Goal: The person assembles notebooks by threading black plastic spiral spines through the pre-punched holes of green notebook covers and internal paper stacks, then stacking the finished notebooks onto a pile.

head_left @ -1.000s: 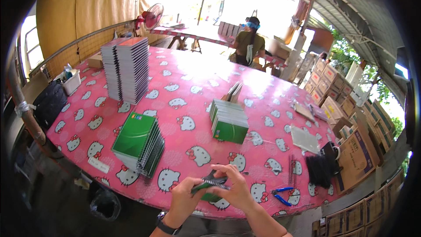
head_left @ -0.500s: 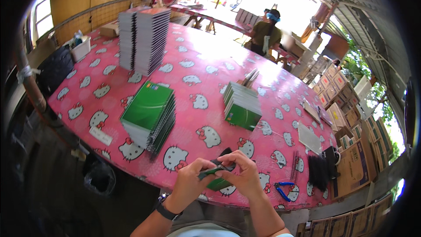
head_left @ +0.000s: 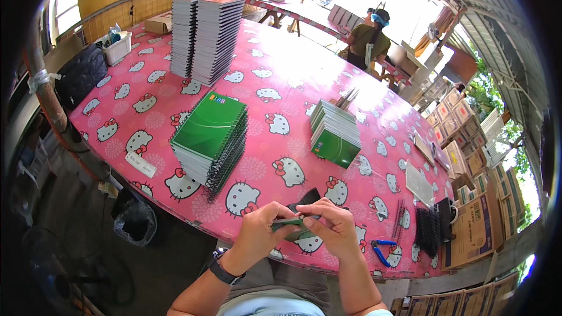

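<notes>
Both of my hands meet over the near edge of the table. My left hand [head_left: 260, 229] grips one end of a small green notebook [head_left: 285, 221], thumb on top. The fingers of my right hand [head_left: 335, 226] close on its other end, along the bound edge. The notebook is tilted, and my fingers hide much of it. A dark object [head_left: 311, 196], too unclear to name, lies just beyond my hands. To the left stands a stack of green spiral notebooks [head_left: 211, 126]. Further off is a leaning row of green-covered booklets [head_left: 335, 147].
Blue-handled pliers [head_left: 381, 251] and a bundle of black binding coils [head_left: 427, 231] lie at right on the pink patterned table [head_left: 263, 167]. Tall notebook stacks [head_left: 218, 41] stand at far left. Cardboard boxes [head_left: 471, 231] crowd the right side. Another person [head_left: 369, 41] sits beyond.
The view has shifted, so the table's things appear slightly to the right and mostly higher. The notebook has turned in my hands, and my right fingers have moved along its edge.
</notes>
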Demonstrator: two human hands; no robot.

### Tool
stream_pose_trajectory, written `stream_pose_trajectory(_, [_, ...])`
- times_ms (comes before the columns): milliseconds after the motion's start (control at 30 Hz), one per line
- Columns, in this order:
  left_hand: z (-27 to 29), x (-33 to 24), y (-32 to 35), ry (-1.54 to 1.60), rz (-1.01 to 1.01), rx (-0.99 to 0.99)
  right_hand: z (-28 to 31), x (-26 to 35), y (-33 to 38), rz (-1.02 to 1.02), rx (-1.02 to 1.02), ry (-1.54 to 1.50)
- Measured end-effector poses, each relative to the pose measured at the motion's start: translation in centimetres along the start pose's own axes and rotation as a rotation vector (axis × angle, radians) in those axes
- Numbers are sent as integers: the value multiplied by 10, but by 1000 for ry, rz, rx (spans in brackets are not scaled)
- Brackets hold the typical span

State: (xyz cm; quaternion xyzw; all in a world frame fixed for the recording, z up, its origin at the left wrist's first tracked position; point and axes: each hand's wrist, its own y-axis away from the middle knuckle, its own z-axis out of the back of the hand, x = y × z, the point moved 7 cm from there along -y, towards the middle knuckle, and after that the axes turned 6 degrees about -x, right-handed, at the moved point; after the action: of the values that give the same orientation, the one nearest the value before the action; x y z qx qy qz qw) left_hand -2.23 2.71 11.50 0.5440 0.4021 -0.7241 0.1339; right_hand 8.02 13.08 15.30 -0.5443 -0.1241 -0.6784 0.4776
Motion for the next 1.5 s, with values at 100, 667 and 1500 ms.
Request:
stream_pose_trajectory(100, [1, 2, 1, 0, -13, -7, 0, 1, 2, 6, -67, 12])
stream_pose_trajectory(667, [-3, -3, 4, 145, -20, 97, -3, 19, 3, 115, 73, 73])
stream_pose_trajectory(1500, [104, -66, -61, 15, -136, -65, -72, 128, -104, 465, 252, 201])
